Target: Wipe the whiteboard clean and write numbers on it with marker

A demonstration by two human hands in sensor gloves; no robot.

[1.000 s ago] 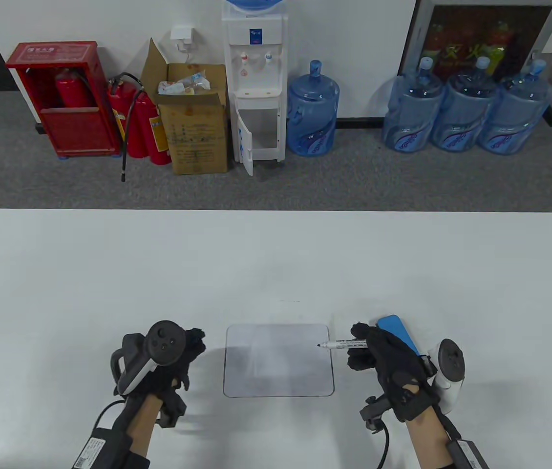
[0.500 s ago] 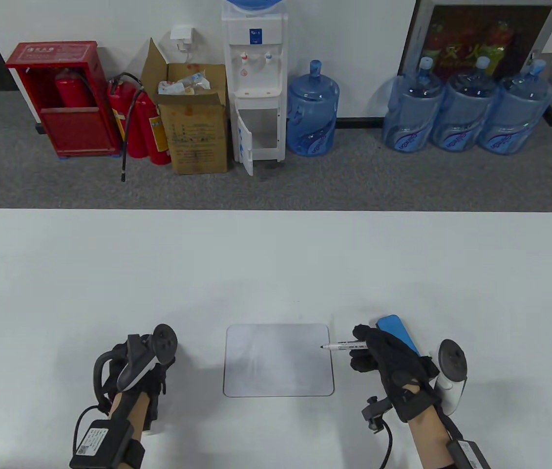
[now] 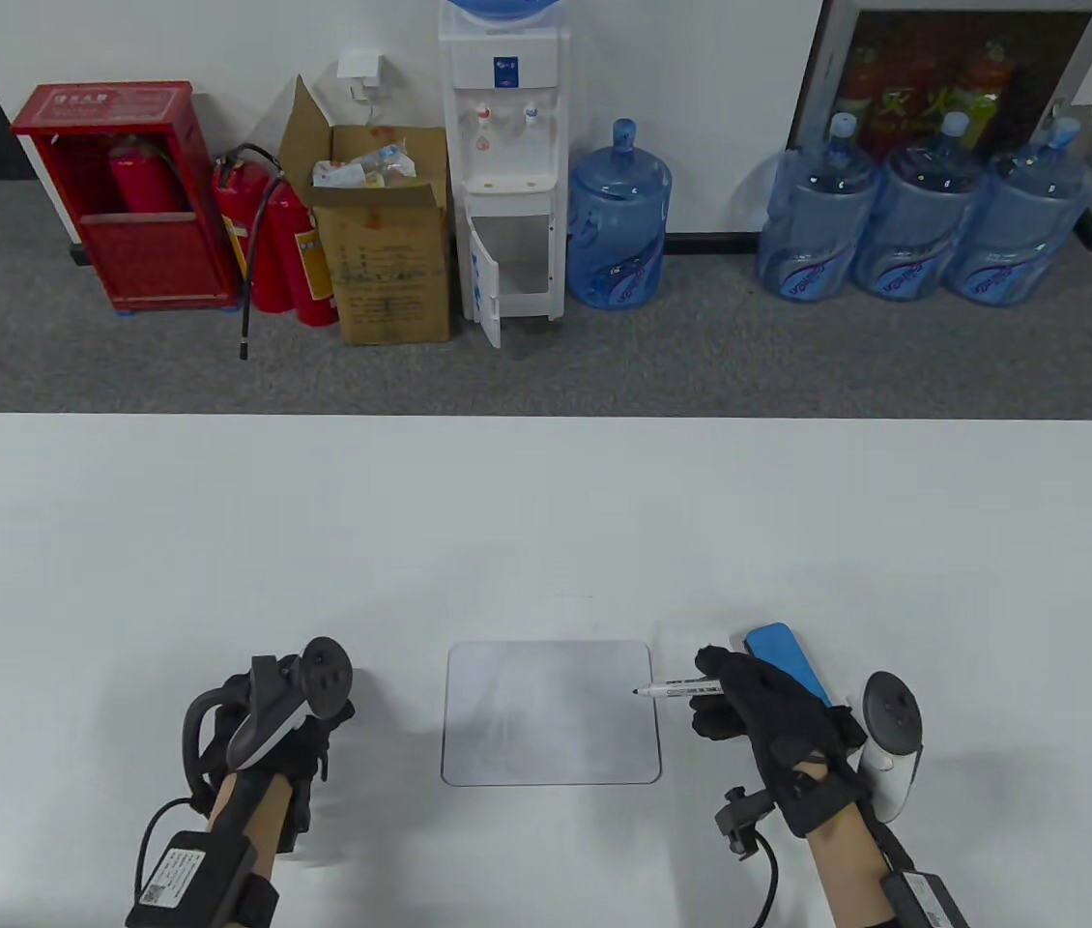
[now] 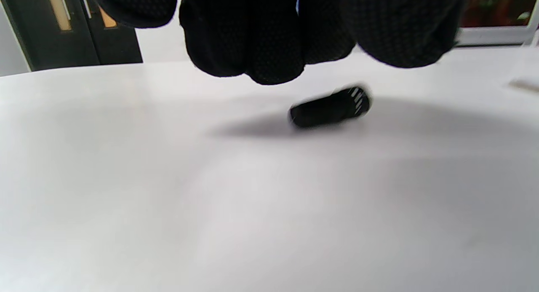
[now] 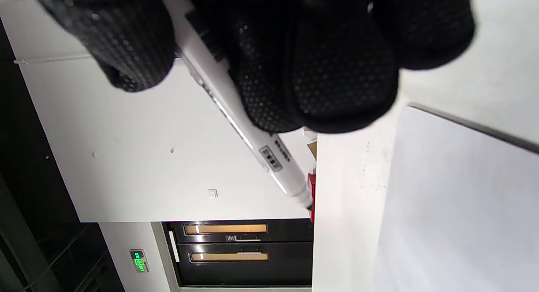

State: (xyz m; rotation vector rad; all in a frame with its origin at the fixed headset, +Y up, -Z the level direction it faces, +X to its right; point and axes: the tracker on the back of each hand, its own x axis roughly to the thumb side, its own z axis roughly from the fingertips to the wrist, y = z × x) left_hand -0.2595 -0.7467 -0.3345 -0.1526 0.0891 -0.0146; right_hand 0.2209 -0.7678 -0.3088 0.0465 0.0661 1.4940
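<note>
The small whiteboard (image 3: 551, 712) lies flat near the table's front edge, wiped, with only faint grey smears. My right hand (image 3: 715, 694) pinches a white marker (image 3: 681, 687) just right of the board. The uncapped tip hovers over the board's right edge. In the right wrist view the marker (image 5: 252, 140) runs out from under the curled fingers (image 5: 328, 73), beside the whiteboard (image 5: 454, 207). My left hand (image 3: 309, 735) rests on the table left of the board. Its fingers (image 4: 261, 52) hang loosely above a black marker cap (image 4: 330, 108) and hold nothing.
A blue eraser (image 3: 790, 663) lies on the table just behind my right hand. The white table (image 3: 546, 522) stretches far beyond the board. Water bottles, a dispenser, a cardboard box and fire extinguishers stand on the floor past the far edge.
My left hand has pulled back from the board's left edge, moving left and toward the front edge. The right hand has barely moved with the marker.
</note>
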